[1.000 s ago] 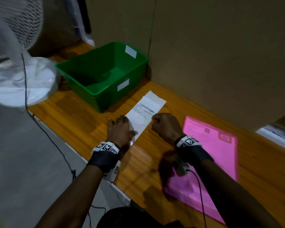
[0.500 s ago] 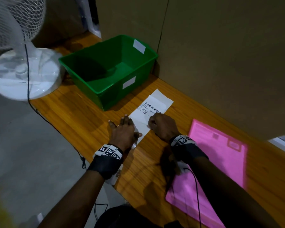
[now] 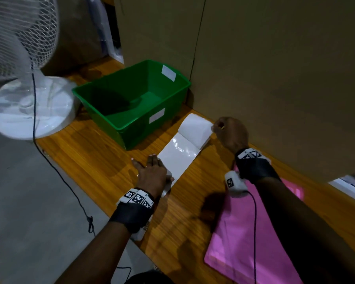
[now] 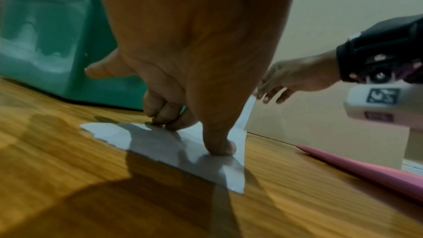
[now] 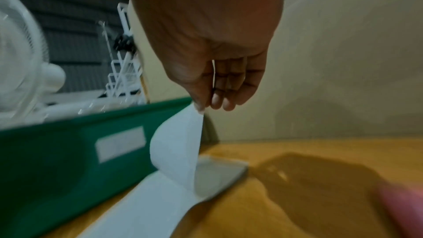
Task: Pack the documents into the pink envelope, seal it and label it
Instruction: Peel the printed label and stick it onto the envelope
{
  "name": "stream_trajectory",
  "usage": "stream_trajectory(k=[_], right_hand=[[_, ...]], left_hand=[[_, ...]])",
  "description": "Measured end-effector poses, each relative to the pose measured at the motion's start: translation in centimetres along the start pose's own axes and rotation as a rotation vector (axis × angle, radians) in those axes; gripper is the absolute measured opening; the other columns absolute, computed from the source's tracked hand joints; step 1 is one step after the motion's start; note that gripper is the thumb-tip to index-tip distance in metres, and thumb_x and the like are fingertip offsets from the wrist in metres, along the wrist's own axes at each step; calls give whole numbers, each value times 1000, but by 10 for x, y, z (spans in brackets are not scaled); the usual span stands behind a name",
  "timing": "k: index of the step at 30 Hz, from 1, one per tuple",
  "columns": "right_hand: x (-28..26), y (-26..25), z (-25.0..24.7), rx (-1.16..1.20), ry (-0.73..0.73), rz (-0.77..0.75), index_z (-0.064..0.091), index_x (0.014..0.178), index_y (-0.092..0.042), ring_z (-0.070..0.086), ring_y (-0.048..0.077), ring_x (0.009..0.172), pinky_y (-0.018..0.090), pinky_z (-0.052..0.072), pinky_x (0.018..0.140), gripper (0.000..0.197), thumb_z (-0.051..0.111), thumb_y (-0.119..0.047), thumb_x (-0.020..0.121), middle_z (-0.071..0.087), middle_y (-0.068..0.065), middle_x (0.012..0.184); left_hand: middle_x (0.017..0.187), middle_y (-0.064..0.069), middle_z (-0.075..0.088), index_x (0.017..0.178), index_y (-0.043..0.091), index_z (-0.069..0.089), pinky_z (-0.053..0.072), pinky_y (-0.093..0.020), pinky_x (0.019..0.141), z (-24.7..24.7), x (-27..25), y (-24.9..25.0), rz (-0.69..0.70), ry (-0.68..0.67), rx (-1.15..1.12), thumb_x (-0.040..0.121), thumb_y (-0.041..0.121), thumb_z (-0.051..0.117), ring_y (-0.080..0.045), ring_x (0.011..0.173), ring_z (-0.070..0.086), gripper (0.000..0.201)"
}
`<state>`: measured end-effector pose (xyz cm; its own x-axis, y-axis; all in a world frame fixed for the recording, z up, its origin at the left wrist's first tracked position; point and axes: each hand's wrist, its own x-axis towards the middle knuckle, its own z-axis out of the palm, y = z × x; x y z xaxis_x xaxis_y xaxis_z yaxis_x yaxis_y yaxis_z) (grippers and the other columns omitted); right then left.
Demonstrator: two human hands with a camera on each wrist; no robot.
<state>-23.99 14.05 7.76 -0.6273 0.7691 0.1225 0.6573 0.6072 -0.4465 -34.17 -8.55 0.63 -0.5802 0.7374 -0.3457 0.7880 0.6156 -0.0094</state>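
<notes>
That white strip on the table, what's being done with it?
A person is peeling a label off its glossy backing strip. The left hand presses the strip's near end flat on the wooden table, while the right hand pinches the label's far corner and curls it up. The pink envelope lies alongside, not yet labelled.

A packing or storeroom corner – big cardboard boxes point(image 3: 275, 68), green bin point(image 3: 131, 103), wooden bench point(image 3: 86, 152)

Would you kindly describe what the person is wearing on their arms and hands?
Both hands are bare. The left wrist and right wrist each carry a black band topped with white squares printed in black patterns. A white camera unit with its own marker hangs under the right wrist, trailing a thin black cable. No sleeves show.
</notes>
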Motion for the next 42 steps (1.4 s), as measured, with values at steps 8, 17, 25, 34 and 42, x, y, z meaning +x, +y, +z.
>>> stream_trajectory(k=[8, 17, 25, 34, 42], right_hand=[[13, 20, -77, 66, 245, -26, 73, 86, -19, 67, 25, 83, 34, 51, 71, 16, 67, -33, 86, 73, 5, 91], [-38, 38, -116, 32, 225, -93, 73, 83, -24, 66, 14, 72, 29, 45, 59, 13, 73, -37, 83, 75, -2, 87], [-136, 51, -125, 163, 148, -173, 73, 86, -23, 67, 11, 61, 37, 54, 63, 4, 73, -28, 85, 72, -7, 66], [-230, 83, -124, 173, 184, -304, 77, 88, -15, 69, 8, 69, 32, 52, 59, 15, 67, -26, 89, 75, -7, 85], [-278, 107, -139, 172, 284, -221, 77, 97, -15, 69, 3, 84, 26, 57, 66, 33, 60, -43, 91, 71, -11, 96]], left_hand=[[160, -10, 6, 147, 11, 32, 4, -79, 104, 5, 2, 0, 20, 48, 23, 94, 55, 42, -33, 148, 3, 70], [141, -8, 31, 125, 22, 56, 34, -57, 106, -19, 4, -7, 43, 114, -179, 86, 55, 58, -29, 130, 35, 52], [92, -1, 75, 94, 17, 74, 55, -35, 73, -66, -18, 44, 275, 96, -1192, 91, 48, 58, -16, 86, 70, 35], [94, -10, 73, 110, 8, 68, 48, -19, 50, -67, -40, 107, 268, -322, -1622, 83, 12, 71, -15, 73, 67, 27], [100, -8, 70, 110, 8, 67, 52, -22, 62, -70, -43, 132, 494, -503, -1475, 75, -8, 73, -19, 88, 66, 39]])
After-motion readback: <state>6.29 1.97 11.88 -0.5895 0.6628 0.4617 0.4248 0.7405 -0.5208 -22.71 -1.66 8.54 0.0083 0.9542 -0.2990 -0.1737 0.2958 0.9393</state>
